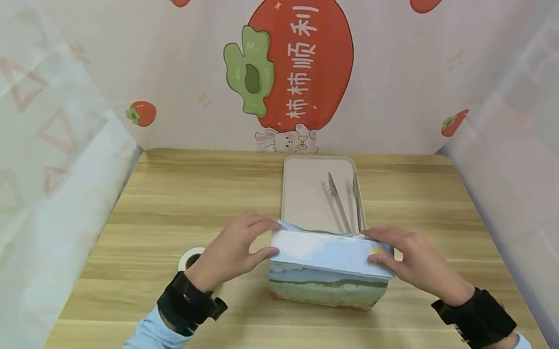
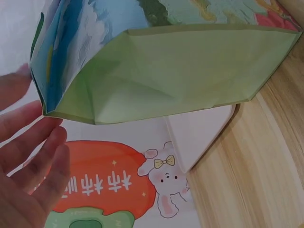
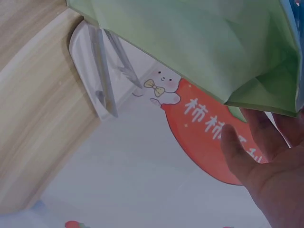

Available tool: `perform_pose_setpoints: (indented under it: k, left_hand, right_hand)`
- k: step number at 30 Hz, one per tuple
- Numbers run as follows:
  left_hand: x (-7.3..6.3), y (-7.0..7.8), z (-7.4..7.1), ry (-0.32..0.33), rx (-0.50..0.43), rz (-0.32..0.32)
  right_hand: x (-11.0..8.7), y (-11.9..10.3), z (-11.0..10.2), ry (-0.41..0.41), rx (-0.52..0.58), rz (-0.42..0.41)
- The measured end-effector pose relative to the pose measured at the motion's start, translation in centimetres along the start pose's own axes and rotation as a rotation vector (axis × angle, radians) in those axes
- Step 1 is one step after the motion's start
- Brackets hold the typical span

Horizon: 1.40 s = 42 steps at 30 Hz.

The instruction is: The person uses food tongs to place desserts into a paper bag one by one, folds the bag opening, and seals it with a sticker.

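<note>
A paper bag (image 1: 324,283) with a painted landscape and light green side panels (image 2: 180,71) stands near the table's middle. Its top is folded over toward the front, forming a pale blue flap (image 1: 325,253). At the flap's left end, my left hand (image 1: 233,249) pinches the paper between thumb and fingers. My right hand (image 1: 419,256) holds the flap's right end likewise, thumb in front and fingers behind. In the right wrist view, the right hand (image 3: 266,156) lies against the bag's upper corner, partly hidden by the green panel.
Behind the bag lies a beige tray (image 1: 304,189) carrying slim metal utensils, one like a knife (image 1: 337,199). A white roll (image 1: 190,255), perhaps tape, sits partly hidden behind my left wrist. Printed curtains (image 1: 395,71) enclose the wooden table (image 1: 195,194).
</note>
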<state>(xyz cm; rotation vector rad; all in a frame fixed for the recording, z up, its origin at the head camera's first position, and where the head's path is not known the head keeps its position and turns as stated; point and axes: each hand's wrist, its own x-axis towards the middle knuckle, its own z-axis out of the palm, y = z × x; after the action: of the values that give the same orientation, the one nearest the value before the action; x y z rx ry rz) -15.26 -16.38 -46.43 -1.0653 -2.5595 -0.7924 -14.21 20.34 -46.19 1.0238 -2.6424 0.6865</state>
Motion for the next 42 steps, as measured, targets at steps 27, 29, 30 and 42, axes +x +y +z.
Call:
perform_pose_setpoints:
  k: [27, 29, 30, 42]
  left_hand:
    - [-9.8, -2.9, -4.6, 0.172, -0.024, -0.329]
    - [-10.9, -3.6, -4.5, 0.169, -0.018, -0.362]
    - [-11.4, -3.9, -4.3, 0.161, -0.012, -0.374]
    - [-13.8, -6.3, 2.3, 0.055, 0.31, -0.541]
  right_hand:
    - [5.5, -7.9, -7.1, 0.102, -0.096, -0.26]
    - [6.5, -9.5, -6.9, 0.13, -0.063, -0.281]
    - [7.0, -10.2, -6.5, 0.142, -0.041, -0.295]
    - [13.7, -16.3, 2.9, 0.13, 0.243, -0.271]
